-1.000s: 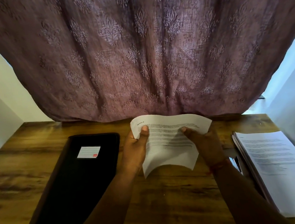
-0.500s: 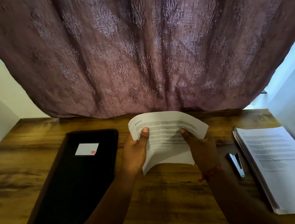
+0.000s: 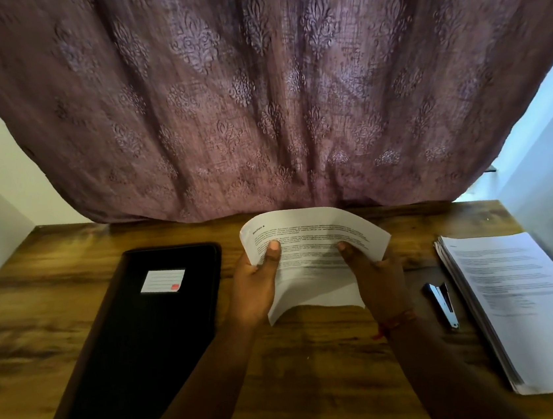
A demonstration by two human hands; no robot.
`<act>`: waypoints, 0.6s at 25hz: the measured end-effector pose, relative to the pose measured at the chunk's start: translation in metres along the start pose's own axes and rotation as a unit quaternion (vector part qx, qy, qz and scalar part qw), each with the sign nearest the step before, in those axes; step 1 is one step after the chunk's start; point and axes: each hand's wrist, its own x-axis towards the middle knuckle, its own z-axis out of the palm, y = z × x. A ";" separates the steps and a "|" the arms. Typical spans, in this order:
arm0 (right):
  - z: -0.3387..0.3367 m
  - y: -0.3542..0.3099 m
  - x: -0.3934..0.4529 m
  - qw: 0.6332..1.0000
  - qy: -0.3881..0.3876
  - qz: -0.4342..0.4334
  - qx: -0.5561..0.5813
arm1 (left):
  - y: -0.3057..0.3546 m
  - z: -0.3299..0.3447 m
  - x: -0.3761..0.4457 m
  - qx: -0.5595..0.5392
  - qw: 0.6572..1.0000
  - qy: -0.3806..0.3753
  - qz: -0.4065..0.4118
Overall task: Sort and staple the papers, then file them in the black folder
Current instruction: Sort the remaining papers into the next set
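Both hands hold a printed white sheet [image 3: 312,260] above the middle of the wooden table, bowed upward. My left hand [image 3: 256,287] grips its left edge with the thumb on top. My right hand [image 3: 376,277] grips its right side, thumb on the text. A closed black folder [image 3: 139,349] with a small white label lies flat to the left. A stack of printed papers [image 3: 524,305] lies at the right. A black and silver stapler [image 3: 442,304] lies between my right wrist and the stack.
A patterned mauve curtain [image 3: 261,90] hangs down to the table's [image 3: 321,369] far edge. White walls close in on the left and right sides. Bare wood shows under my forearms near the front edge.
The sheet stays in both hands at about the same spot. My right arm has shifted left a little, uncovering the stapler that it partly hid a second ago.
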 end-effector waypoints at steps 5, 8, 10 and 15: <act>-0.002 0.006 -0.003 1.000 -0.018 0.002 -0.008 | -0.007 -0.003 0.001 0.020 1.000 -0.004 -0.011; -0.004 0.004 -0.003 1.000 -0.013 0.010 -0.022 | -0.005 -0.008 0.002 0.044 0.999 -0.026 -0.012; -0.007 -0.005 0.002 0.998 -0.020 0.017 -0.048 | 0.001 -0.011 0.002 0.043 0.998 -0.054 -0.016; -0.020 -0.005 0.020 0.984 -0.086 0.116 -0.106 | -0.009 -0.010 0.009 -0.007 0.979 -0.109 -0.174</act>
